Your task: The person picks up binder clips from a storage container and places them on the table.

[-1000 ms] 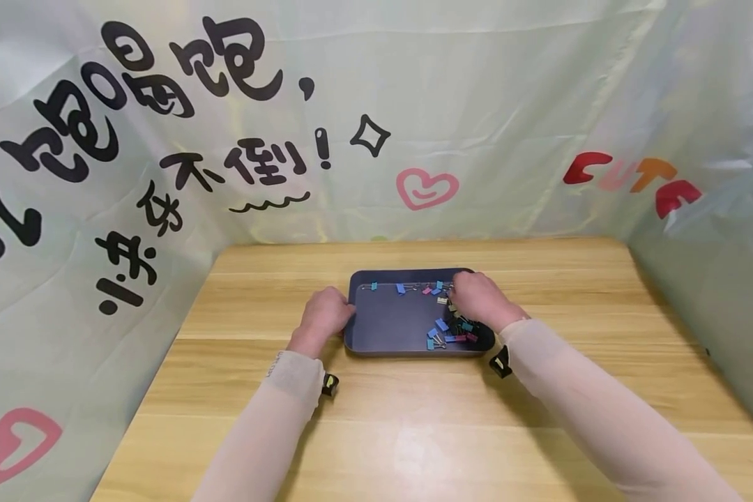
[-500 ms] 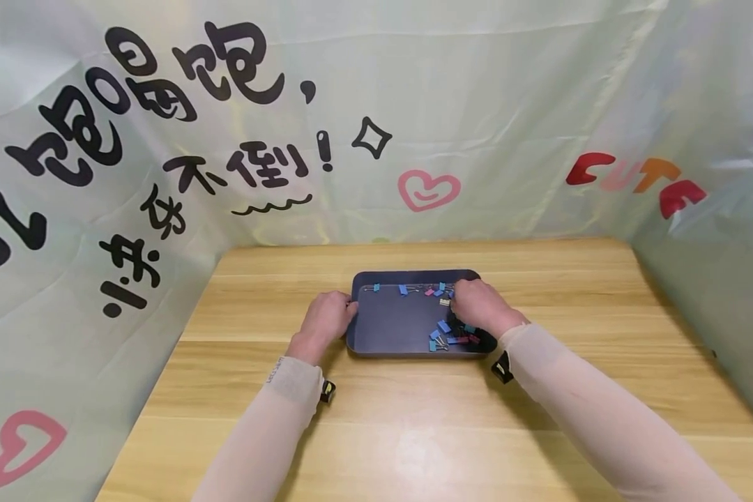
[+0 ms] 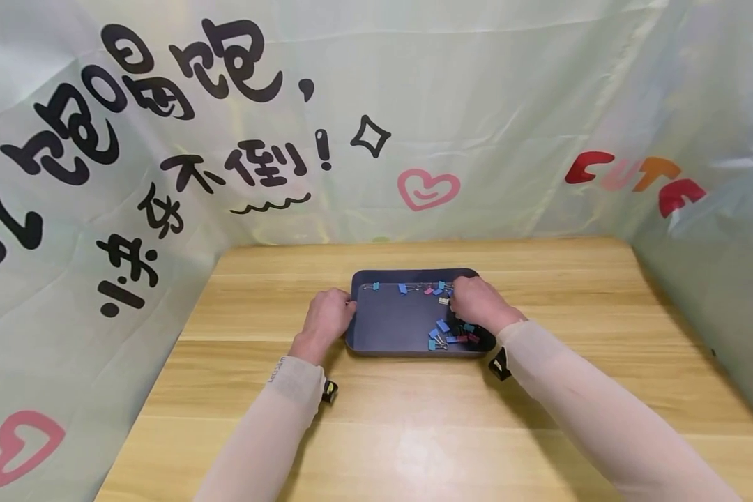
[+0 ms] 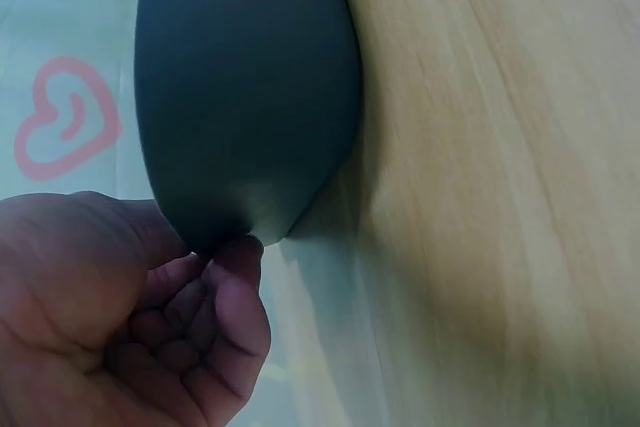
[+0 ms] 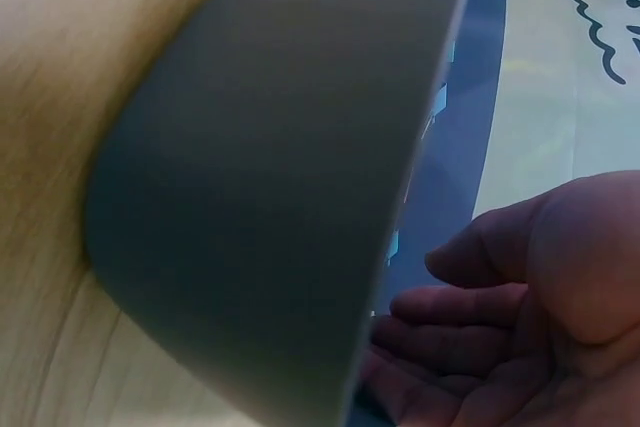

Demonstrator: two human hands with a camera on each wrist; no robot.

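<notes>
A dark grey tray lies on the wooden table with several binder clips in it. At its left end, my left hand pinches the rim between thumb and curled fingers; the left wrist view shows this grip on the tray's corner. My right hand reaches over the tray's right end, among the clips. In the right wrist view, the right hand has its thumb apart from loosely bent fingers, whose tips are hidden behind the tray wall. No clip shows between thumb and fingers.
Blue, teal, pink and black clips crowd the tray's right side. A few more, such as a teal clip, lie along its far wall. Printed cloth stands behind the wooden table and along both sides.
My right hand has shifted slightly over the clips, covering a yellowish one that showed beside it a second ago. The left hand has stayed on the tray's rim.
</notes>
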